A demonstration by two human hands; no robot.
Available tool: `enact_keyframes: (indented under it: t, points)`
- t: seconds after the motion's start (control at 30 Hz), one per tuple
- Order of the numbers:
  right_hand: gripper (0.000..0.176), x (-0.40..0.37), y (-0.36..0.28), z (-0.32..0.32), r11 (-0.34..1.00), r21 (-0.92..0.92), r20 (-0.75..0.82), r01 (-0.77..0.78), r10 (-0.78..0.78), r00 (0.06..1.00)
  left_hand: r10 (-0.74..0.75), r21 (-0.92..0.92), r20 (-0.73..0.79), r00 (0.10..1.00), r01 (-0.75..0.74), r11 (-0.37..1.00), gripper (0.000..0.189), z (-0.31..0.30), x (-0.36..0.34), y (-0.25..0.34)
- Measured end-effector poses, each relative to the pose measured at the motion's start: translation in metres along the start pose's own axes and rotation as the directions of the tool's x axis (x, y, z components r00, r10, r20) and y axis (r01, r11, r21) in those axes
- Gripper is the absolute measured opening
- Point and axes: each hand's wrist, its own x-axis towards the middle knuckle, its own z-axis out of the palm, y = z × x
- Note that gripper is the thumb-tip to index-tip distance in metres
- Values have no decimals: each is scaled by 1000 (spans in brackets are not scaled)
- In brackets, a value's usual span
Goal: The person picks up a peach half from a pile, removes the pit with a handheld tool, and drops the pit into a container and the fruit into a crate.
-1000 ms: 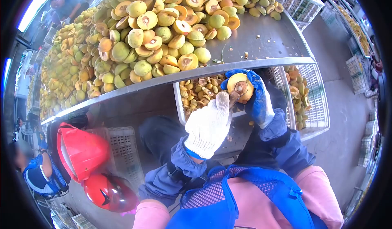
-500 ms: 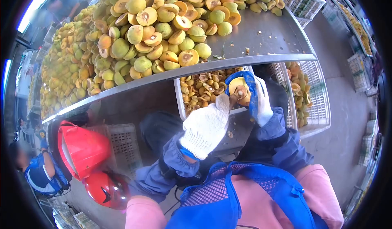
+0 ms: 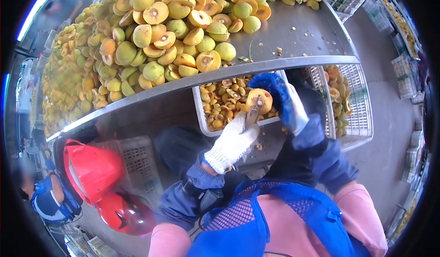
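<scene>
My left hand, in a white knitted glove, is closed round a short metal tool. The tool's tip touches the cut face of a yellow-orange fruit half. My right hand, in a blue-and-white glove, curls over the top and right side of that fruit half; its fingertips are partly hidden and blurred. Both hands are over the near side of a white crate of small brown-yellow pieces. Beyond it, many fruit halves are heaped on a metal table.
A white crate of fruit stands at the right. Red containers and an empty-looking crate are at the left. The table's metal edge runs above the hands. A person in blue is at the far left.
The fruit half has shifted left and turned, and the tool shows more clearly against it. My left hand has moved down; the fingers of my right hand reach further over the top.
</scene>
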Motion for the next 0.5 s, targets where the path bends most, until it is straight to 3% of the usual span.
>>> enact_keyframes:
  t: [0.07, 0.1, 0.13, 0.23, 0.3, 0.37, 0.5]
  points:
    - [37, -5, 12, 20, 996, 35, -232, -84, 90, 969, 17, -92, 20, 1000, -15, 996, 34, 13, 5, -16]
    - [38, -10, 22, 32, 932, 298, -327, -208, 304, 895, 45, -139, 37, 998, -39, 990, 36, 19, 6, -30]
    - [43, -6, 18, 39, 903, 383, -386, -195, 348, 854, 74, -156, 47, 996, -66, 986, 38, 21, 7, -35]
    - [45, -2, 13, 41, 827, 532, -249, -183, 359, 900, 246, 52, 53, 968, -249, 967, 36, 18, 9, -40]
    - [48, 0, 19, 43, 812, 554, -267, -184, 382, 885, 180, -71, 93, 979, -173, 982, 34, 15, 8, -34]
    - [50, -2, 31, 44, 807, 565, -303, -172, 397, 866, -38, -407, 222, 974, 128, 905, 32, 11, 3, -11]
    - [51, -8, 33, 51, 830, 549, -397, -95, 360, 845, -139, -478, 360, 922, 311, 821, 32, -4, 9, -19]
